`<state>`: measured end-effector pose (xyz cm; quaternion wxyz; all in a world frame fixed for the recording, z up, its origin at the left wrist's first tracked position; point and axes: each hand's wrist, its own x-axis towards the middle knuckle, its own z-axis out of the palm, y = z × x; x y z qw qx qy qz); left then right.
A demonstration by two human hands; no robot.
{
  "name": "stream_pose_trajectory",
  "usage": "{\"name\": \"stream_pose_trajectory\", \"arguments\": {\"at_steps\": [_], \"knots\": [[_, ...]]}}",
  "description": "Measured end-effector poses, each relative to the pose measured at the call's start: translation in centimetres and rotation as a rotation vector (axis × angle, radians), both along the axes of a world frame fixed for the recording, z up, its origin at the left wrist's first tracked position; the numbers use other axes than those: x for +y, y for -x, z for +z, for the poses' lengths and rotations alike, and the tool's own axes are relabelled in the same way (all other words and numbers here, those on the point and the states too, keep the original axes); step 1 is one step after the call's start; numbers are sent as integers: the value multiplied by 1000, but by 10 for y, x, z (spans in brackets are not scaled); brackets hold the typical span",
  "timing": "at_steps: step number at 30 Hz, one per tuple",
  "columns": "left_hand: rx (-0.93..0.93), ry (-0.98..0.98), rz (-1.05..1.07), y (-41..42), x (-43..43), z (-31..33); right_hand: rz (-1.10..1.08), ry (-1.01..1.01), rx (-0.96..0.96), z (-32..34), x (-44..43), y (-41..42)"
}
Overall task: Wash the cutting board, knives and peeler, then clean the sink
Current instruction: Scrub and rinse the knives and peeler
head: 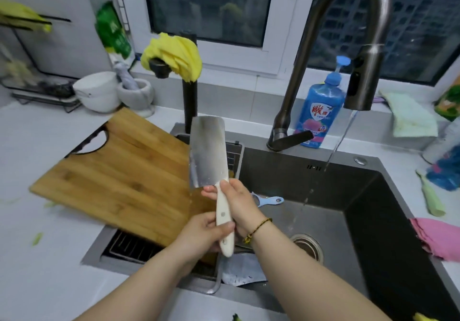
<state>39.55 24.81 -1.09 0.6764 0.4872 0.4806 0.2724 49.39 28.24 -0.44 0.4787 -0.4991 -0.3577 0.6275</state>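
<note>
A second knife point(242, 269) was seen lying flat in the sink point(388, 233), just by its near rim and under the forearms. Above it, a knife point(207, 151) with a broad blade was held upright over the sink, blade up. Its white handle was gripped low down by the left hand point(201, 233), fingers curled round it. The upper part of the handle, just under the blade, was clasped by the right hand point(239, 203), thumb laid against it.

Left of the knife, a board point(119, 178) was laid tilted across the sink's left part, over a rack point(129, 246), with its far end on the desk point(37, 258). A blue peeler point(270, 200) was lying on the sink floor, just behind the right hand, and a drain point(307, 246) was seen to its right. A pink cloth point(433, 236) was draped over the sink's right rim.

Water point(333, 151) was poured from the tap point(323, 47) into the sink, right of the hands and clear of the knife. Behind the tap a blue bottle point(317, 111) was stood on the sill. A yellow cloth point(174, 54) was hung on a dark post, and white bowls point(97, 91) were stacked on the desk at far left.
</note>
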Motion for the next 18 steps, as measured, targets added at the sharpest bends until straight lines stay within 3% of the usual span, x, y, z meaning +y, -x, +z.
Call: {"name": "stream_pose_trajectory", "arguments": {"at_steps": [3,10,18], "knots": [[49,7,40,16,5,-2,25,18,-82,-6,3,10],[221,-4,32,43,26,-8,34,0,-545,-17,18,9],[326,6,22,53,36,-19,-99,32,-648,-30,22,-5]]}}
